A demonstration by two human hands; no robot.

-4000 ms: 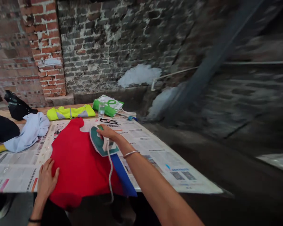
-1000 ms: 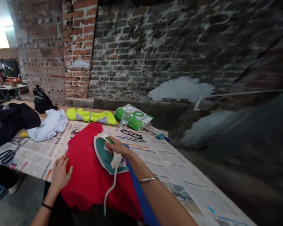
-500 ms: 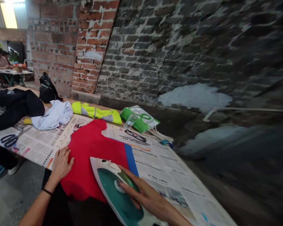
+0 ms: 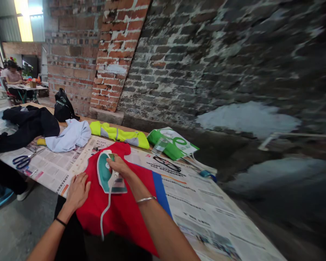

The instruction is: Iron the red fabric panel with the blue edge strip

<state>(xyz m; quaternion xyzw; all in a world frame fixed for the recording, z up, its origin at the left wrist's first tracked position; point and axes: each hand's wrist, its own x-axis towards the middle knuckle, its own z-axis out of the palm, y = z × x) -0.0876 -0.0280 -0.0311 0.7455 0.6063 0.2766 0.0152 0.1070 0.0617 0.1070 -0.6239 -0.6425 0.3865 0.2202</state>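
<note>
Right, so gripping the teal-and-white iron [image 4: 104, 173] by its handle with the right hand [image 4: 118, 165], soleplate down on the red cloth [image 4: 126, 214]. Not clutching anything with the left hand [image 4: 78, 190] (just laid palm down along the cloth's left edge). Got that cloth spread over newspaper [image 4: 191, 197], with a blue band [image 4: 162, 195] down its right side. Also seeing black glasses [image 4: 167, 164] beyond, near a green-and-white bag [image 4: 176, 145], plus scissors [image 4: 26, 160] well off to the left.
</note>
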